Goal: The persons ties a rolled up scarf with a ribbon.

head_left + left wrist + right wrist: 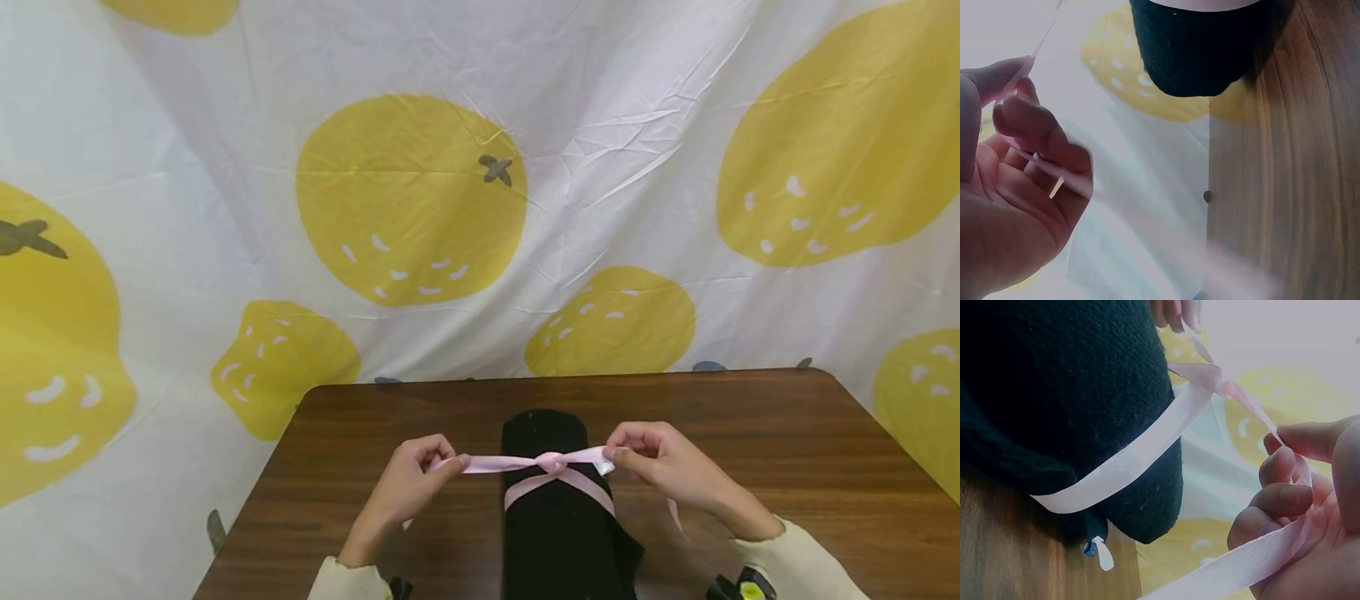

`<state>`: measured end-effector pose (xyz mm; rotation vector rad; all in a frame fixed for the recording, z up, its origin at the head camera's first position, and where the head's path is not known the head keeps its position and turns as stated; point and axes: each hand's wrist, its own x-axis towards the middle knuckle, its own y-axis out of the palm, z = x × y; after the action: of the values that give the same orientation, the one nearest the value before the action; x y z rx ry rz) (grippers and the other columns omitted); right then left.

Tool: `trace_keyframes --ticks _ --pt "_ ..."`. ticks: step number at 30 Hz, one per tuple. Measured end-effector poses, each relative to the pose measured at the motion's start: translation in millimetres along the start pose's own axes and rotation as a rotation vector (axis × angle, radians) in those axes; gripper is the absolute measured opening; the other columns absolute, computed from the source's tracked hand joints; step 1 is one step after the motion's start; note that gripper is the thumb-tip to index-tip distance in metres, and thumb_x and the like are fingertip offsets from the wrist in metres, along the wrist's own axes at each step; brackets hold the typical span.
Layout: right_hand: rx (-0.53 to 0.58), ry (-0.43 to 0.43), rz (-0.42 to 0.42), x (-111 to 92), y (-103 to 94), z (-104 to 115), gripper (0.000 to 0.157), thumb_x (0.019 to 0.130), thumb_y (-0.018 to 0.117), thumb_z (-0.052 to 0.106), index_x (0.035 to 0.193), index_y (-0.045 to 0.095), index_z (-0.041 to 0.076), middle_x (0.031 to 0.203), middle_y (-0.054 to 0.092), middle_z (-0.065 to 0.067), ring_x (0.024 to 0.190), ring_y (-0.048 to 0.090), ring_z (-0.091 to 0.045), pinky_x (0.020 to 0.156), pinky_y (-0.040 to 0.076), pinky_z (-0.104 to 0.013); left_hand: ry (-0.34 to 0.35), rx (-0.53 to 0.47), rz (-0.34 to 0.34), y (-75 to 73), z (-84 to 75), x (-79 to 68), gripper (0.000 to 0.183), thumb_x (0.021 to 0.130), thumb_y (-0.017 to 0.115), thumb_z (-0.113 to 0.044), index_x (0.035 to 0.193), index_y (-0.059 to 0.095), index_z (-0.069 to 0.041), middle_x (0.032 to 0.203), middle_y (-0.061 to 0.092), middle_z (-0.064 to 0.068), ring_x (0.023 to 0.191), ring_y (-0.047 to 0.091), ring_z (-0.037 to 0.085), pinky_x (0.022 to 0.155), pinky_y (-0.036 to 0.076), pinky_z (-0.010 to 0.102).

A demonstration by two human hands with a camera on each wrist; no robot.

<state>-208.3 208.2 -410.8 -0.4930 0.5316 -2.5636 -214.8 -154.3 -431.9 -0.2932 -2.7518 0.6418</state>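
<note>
A black rolled cloth (pixel 558 542) lies lengthwise on the table, bound round by a pink ribbon (pixel 1135 469). The ribbon's crossing forms a small knot (pixel 551 462) on top of the roll. My left hand (pixel 408 483) pinches one ribbon end between thumb and fingers, left of the roll. On the other side my right hand (pixel 667 462) pinches the opposite end. Both stretches run nearly straight from the knot to the fingers. In the right wrist view, a loose ribbon tail (pixel 1229 565) passes through the palm and hangs down.
Underneath is a dark brown wooden table (pixel 375 425), its far edge close to a white curtain (pixel 450 50) printed with yellow fruit. A small white tag (pixel 1104 554) with a blue piece sticks out from beneath the roll's edge.
</note>
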Motion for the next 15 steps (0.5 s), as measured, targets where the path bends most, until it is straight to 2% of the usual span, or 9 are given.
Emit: trace_keyframes --ticks 4,9,11,12,15 --pt "0.011 0.004 0.0 -1.4 -0.3 -0.8 0.009 0.099 0.06 0.01 0.09 0.063 0.01 0.063 0.046 -0.02 0.054 0.04 0.001 0.042 0.032 -0.023 -0.043 0.016 -0.001 -0.1 2.1 -0.3 0.022 0.088 0.077 -0.024 0.073 0.063 -0.014 0.059 0.04 -0.003 0.052 0.034 0.003 0.049 0.026 0.019" --pt "-0.006 0.029 -0.007 -3.4 -1.5 -2.1 0.007 0.098 0.061 0.013 0.092 0.064 0.011 0.061 0.048 -0.006 0.053 0.04 -0.001 0.042 0.033 -0.024 -0.08 0.029 -0.009 -0.2 3.0 -0.9 0.022 0.088 0.076 -0.023 0.074 0.063 -0.013 0.059 0.04 -0.003 0.051 0.034 0.002 0.049 0.025 0.02" --pt "-0.014 0.028 -0.014 -4.0 -2.2 -3.2 0.007 0.098 0.062 0.013 0.092 0.064 0.011 0.061 0.049 -0.001 0.053 0.041 -0.001 0.042 0.033 -0.024 -0.09 0.032 -0.012 -1.6 -6.7 -3.1 0.021 0.089 0.075 -0.019 0.074 0.063 -0.011 0.059 0.04 -0.003 0.051 0.033 0.002 0.049 0.025 0.019" --pt "-0.016 0.026 -0.02 -4.4 -2.6 -3.7 0.007 0.097 0.062 0.013 0.091 0.064 0.012 0.061 0.049 -0.001 0.053 0.041 -0.001 0.042 0.033 -0.024 -0.091 0.031 -0.014 -2.4 -12.8 -4.6 0.021 0.089 0.074 -0.017 0.073 0.063 -0.01 0.059 0.04 -0.003 0.051 0.033 0.001 0.049 0.025 0.019" --pt "-0.024 0.017 -0.035 -5.3 -4.2 -4.5 0.007 0.097 0.063 0.012 0.091 0.065 0.014 0.06 0.049 -0.007 0.053 0.041 -0.001 0.042 0.034 -0.024 -0.09 0.032 -0.011 -4.0 -10.9 -4.1 0.022 0.089 0.074 -0.019 0.073 0.062 -0.01 0.059 0.04 -0.003 0.052 0.034 0.002 0.049 0.025 0.019"
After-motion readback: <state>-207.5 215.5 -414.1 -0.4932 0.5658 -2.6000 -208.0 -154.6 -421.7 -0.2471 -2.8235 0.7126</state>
